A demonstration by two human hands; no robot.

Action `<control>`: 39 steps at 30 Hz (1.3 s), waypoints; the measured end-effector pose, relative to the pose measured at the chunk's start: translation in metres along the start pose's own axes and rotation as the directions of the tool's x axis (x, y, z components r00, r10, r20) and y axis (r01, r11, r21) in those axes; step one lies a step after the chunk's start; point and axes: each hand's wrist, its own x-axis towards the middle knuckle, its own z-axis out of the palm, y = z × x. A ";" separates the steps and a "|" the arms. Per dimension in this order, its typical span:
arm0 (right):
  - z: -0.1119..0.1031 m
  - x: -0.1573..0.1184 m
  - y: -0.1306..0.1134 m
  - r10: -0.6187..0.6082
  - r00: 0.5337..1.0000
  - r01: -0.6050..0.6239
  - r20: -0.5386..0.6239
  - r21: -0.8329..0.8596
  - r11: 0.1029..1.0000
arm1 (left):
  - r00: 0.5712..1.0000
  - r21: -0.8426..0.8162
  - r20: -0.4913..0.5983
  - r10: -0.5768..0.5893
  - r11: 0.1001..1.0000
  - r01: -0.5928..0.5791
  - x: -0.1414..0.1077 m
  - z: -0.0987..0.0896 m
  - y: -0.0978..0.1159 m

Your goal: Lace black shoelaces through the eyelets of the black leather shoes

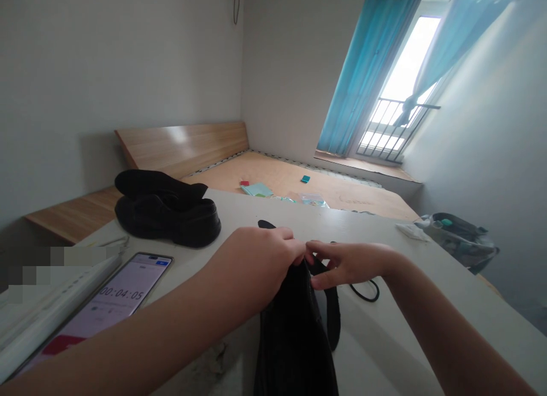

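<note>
Black shoe (294, 345), edge gripped by half-curled hands (269, 262) (352, 262), has tabletop (461, 276) room to its right.

Nearer shoe (294, 339) partly below view

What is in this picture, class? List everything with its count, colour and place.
Front shoe: 1, black, table's near edge
Strip: 1, black, beside it
Other shoe: 1, black, table's left
Insole-like piece: 1, black, atop it
Phone: 1, lit screen, left
Cord loop: 1, black, right
Table: 1, white, foreground
Bed: 1, tan, behind
Headboard: 1, wood-brown, bed's far left
Small bed items: several, red, teal, clear
Curtains: 2, blue, window
Window: 1, bright, upper right
Bag: 1, greyish, far right
Left hand: 1, bare, on front shoe
Right hand: 1, bare, at front shoe
</note>
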 end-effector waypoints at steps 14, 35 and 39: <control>-0.007 0.010 0.017 0.050 0.973 0.059 -0.227 0.449 0.892 | 0.989 -0.215 0.115 0.092 0.974 -0.066 -0.006 0.002 -0.022; 0.002 -0.045 -0.074 0.084 0.904 0.241 -0.420 0.661 0.711 | 0.963 -0.204 0.268 0.010 0.978 0.047 -0.014 0.001 -0.013; 0.014 -0.053 -0.088 0.029 0.897 0.176 -0.441 0.417 0.892 | 0.972 -0.155 0.236 0.002 0.987 0.036 -0.015 0.003 -0.008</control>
